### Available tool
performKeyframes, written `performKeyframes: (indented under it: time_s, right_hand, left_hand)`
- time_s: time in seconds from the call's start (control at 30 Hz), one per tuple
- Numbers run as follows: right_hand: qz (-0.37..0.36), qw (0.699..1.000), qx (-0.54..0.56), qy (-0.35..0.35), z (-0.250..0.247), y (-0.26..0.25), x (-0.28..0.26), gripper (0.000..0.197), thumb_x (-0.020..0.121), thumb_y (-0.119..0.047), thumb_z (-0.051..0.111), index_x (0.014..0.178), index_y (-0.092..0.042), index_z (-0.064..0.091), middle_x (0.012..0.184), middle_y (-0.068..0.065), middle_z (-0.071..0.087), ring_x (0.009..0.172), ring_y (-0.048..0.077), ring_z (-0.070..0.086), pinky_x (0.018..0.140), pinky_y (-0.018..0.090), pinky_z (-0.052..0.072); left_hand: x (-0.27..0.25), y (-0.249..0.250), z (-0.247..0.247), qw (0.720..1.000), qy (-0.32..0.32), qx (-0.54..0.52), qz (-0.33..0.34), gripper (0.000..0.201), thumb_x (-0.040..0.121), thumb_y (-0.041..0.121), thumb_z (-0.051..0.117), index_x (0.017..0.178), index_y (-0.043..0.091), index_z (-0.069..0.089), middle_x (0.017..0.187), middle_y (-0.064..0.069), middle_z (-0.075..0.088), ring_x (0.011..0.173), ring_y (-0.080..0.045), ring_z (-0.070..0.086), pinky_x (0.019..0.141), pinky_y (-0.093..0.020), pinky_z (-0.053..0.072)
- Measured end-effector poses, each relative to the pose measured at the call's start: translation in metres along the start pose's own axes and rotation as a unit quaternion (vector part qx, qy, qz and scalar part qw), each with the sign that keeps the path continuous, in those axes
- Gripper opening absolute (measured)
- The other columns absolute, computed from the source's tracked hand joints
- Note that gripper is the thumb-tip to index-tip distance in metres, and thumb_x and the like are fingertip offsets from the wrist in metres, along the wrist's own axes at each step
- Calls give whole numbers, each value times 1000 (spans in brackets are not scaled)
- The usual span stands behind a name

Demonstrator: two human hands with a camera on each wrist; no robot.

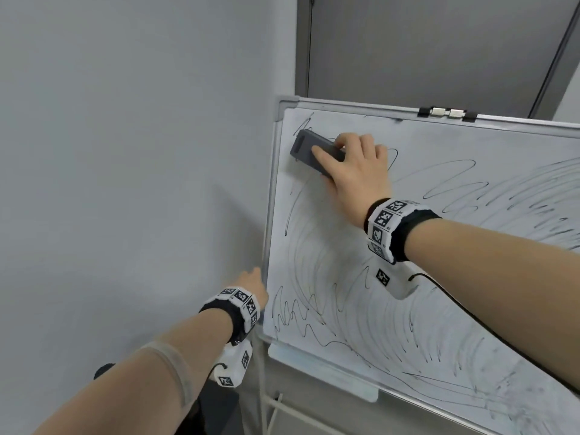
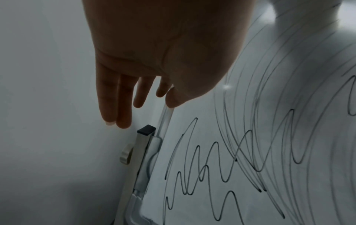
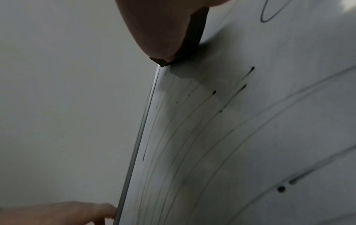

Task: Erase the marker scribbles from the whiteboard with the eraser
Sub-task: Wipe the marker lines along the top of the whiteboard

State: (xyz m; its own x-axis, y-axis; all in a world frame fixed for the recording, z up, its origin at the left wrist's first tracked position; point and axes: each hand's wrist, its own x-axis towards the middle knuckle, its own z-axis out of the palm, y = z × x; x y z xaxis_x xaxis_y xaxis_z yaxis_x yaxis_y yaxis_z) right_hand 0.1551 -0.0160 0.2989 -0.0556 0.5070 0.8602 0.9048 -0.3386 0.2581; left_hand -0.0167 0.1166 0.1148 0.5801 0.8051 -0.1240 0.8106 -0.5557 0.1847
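Observation:
A framed whiteboard (image 1: 439, 233) on a stand carries black scribbles (image 1: 301, 312) and faint curved smear streaks. My right hand (image 1: 351, 164) grips a dark grey eraser (image 1: 309, 149) and presses it flat on the board near the upper left corner. In the right wrist view the eraser (image 3: 194, 38) sits under my palm beside the board's left frame (image 3: 142, 135). My left hand (image 1: 252, 285) is at the board's left edge, lower down. In the left wrist view its thumb (image 2: 179, 97) lies on the frame and the fingers (image 2: 115, 106) hang straight behind the edge.
A grey wall (image 1: 125, 152) stands close on the left, a grey door (image 1: 423, 48) behind the board. A clip (image 1: 447, 113) sits on the top frame. The marker tray (image 1: 323, 375) runs along the bottom. The stand's post (image 2: 140, 153) has a knob (image 2: 126, 155).

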Motion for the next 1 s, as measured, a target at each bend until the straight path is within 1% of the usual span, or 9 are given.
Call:
performKeyframes:
  time_s: [0.13, 0.27, 0.37, 0.53, 0.6, 0.67, 0.77, 0.9, 1.0]
  right_hand:
    - [-12, 1000, -4, -17, 16, -9, -13, 57, 72, -10, 73, 125, -23, 60, 111, 15, 55, 92, 32, 46, 73, 40, 28]
    - [-166, 974, 0, -154, 36, -35, -80, 67, 60, -1, 67, 124, -20, 61, 110, 15, 56, 92, 31, 46, 76, 43, 34]
    - [-193, 964, -6, -182, 38, -40, -101, 69, 60, -1, 63, 126, -19, 59, 109, 14, 55, 90, 31, 46, 76, 44, 38]
    - [-134, 987, -29, -82, 24, -20, -37, 61, 68, -11, 74, 126, -24, 60, 109, 12, 56, 90, 28, 44, 74, 40, 28]
    - [-82, 996, -26, -38, 11, -8, 0, 56, 73, -15, 75, 127, -24, 60, 110, 12, 57, 91, 30, 46, 73, 40, 29]
    - [-28, 999, -20, 12, -4, 4, 33, 48, 79, -19, 72, 126, -24, 61, 110, 13, 57, 93, 32, 48, 74, 40, 31]
    - [8, 999, -30, 41, -11, 12, 53, 45, 81, -23, 70, 125, -24, 62, 112, 12, 57, 95, 34, 49, 76, 41, 32]
    - [-126, 991, -26, -18, 15, -5, 14, 52, 70, -15, 74, 120, -25, 63, 103, 9, 56, 88, 29, 44, 71, 39, 27]
    - [-195, 977, -48, -76, 27, -15, -17, 53, 68, -11, 71, 120, -23, 62, 99, 9, 54, 85, 27, 41, 69, 39, 28]
  left_hand:
    - [7, -1, 10, 995, -45, 71, 47, 28, 91, 14, 47, 115, 9, 61, 112, -7, 64, 102, -26, 63, 83, -33, 52]
    - [3, -1, 30, 989, -77, 110, 64, 26, 89, 14, 47, 108, 7, 63, 114, -8, 64, 98, -24, 64, 82, -32, 54]
    - [-2, -2, 22, 997, -25, 57, 49, 30, 88, 14, 44, 116, 9, 53, 116, -8, 60, 100, -24, 61, 82, -32, 52]
    - [8, 5, -27, 988, 126, -71, 44, 31, 87, 12, 48, 117, 7, 41, 117, -13, 55, 96, -27, 58, 80, -35, 51]
    - [20, 10, -49, 967, 159, -194, 52, 45, 89, 10, 48, 132, 6, 35, 130, -14, 51, 108, -29, 56, 90, -36, 48]
    - [26, 20, -73, 917, 192, -337, 88, 50, 97, 12, 42, 144, 11, 28, 143, -8, 45, 124, -27, 51, 101, -32, 40]
    - [33, 35, -99, 857, 242, -437, 129, 38, 103, 25, 28, 138, 18, 41, 126, -5, 58, 112, -23, 56, 99, -31, 41]
    - [42, 47, -109, 843, 275, -443, 132, 31, 103, 27, 26, 104, 15, 55, 99, -4, 62, 98, -25, 58, 87, -33, 43]
    - [44, 46, -106, 848, 282, -428, 136, 31, 103, 22, 27, 100, 13, 56, 92, -8, 63, 89, -28, 60, 79, -34, 45]
